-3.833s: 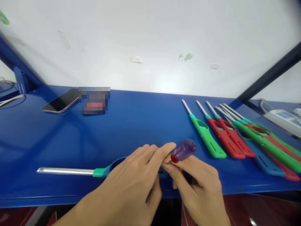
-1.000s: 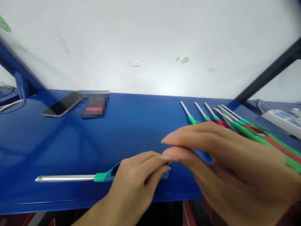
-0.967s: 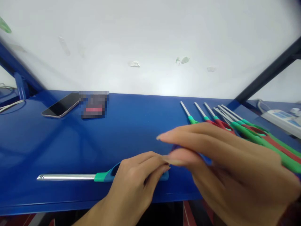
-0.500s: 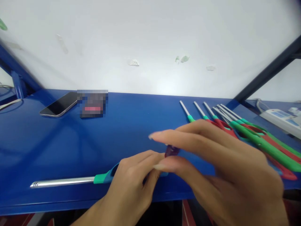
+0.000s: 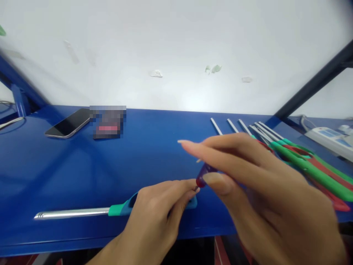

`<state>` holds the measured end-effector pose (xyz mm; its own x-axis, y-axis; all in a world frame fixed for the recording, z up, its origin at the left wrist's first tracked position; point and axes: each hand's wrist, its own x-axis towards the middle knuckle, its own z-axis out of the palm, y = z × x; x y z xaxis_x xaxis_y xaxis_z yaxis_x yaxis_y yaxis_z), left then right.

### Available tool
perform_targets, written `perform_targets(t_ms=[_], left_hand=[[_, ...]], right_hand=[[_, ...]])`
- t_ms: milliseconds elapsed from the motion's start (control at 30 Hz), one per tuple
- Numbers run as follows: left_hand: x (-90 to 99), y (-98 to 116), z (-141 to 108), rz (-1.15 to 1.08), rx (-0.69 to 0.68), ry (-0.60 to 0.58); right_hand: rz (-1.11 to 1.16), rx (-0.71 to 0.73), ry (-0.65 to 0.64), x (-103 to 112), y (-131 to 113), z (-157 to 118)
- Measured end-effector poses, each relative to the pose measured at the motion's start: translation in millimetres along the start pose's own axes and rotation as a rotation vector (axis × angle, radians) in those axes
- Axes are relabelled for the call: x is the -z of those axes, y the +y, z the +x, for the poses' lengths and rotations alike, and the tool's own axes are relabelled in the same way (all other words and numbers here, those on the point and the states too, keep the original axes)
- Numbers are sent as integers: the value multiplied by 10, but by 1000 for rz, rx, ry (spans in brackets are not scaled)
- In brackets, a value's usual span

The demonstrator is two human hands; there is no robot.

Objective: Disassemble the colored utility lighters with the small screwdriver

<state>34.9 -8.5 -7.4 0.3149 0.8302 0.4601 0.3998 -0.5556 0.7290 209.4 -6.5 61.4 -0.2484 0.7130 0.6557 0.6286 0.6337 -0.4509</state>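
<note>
A blue long-nosed gas lighter lies along the front of the blue shelf, its metal tube pointing left. My left hand is closed over its body and covers most of it. The left thumb and index fingertip meet at the thin shaft of a small screwdriver with a dark purple and red handle. My right hand has that handle between thumb and fingers, with the screwdriver tilted and its shaft toward the lighter. My left fingers hide the screwdriver's tip.
Several red and green gas lighters lie together on the right of the blue shelf. A phone and a blurred-out dark item are at the back left. Beyond the right post sits a white power strip.
My right thumb and fingers have shifted on the screwdriver handle, uncovering more of it and its shaft. My left hand and the blue lighter have barely moved.
</note>
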Motion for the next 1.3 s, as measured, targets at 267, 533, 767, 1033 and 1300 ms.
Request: perform_targets(t_ms=[267, 533, 767, 1033, 1300], left_hand=[[21, 12, -4, -14, -4, -13], [-14, -13, 10, 22, -16, 21], [-22, -23, -6, 30, 11, 10], [-2, 3, 15, 13, 4, -14], [-13, -12, -8, 35, 9, -28]], right_hand=[[61, 40, 103, -31, -14, 1], [-80, -16, 49, 42, 14, -16], [-84, 58, -51, 104, 0, -35], [-155, -8, 65, 27, -17, -85], [-138, -30, 36, 86, -21, -84]])
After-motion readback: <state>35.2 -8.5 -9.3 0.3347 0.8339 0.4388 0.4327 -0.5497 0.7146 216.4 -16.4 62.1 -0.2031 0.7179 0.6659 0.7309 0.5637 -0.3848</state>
